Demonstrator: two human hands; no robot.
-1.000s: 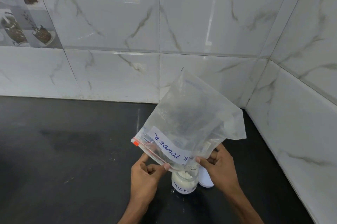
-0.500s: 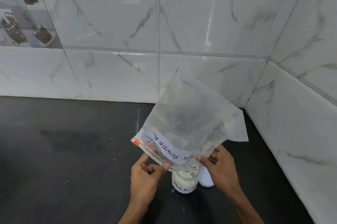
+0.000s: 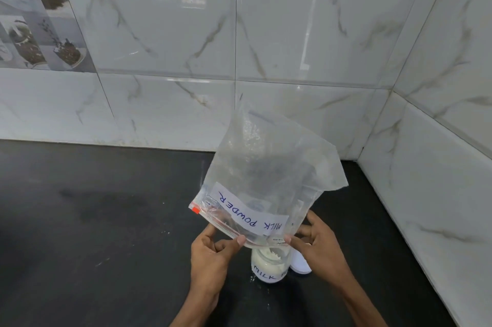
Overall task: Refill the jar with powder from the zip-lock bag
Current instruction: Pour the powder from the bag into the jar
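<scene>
A clear zip-lock bag [image 3: 269, 177] with a white "MILK POWDER" label is held upside down, its open mouth over a small glass jar [image 3: 269, 266]. The jar stands on the black counter, holds white powder and carries a "MILK" label. My left hand [image 3: 213, 255] pinches the bag's zip edge on the left of the mouth. My right hand [image 3: 316, 244] pinches the zip edge on the right, just above the jar. The bag looks almost empty, with powder dust clinging inside.
A white jar lid [image 3: 300, 264] lies on the black counter [image 3: 106, 220] right beside the jar, partly behind my right hand. A few powder specks lie near the jar. Marble-pattern tiled walls [image 3: 292, 47] meet in a corner at the back right.
The bag has tilted a little, so more of its label faces me and its top corner leans left. Both hands keep their hold over the jar.
</scene>
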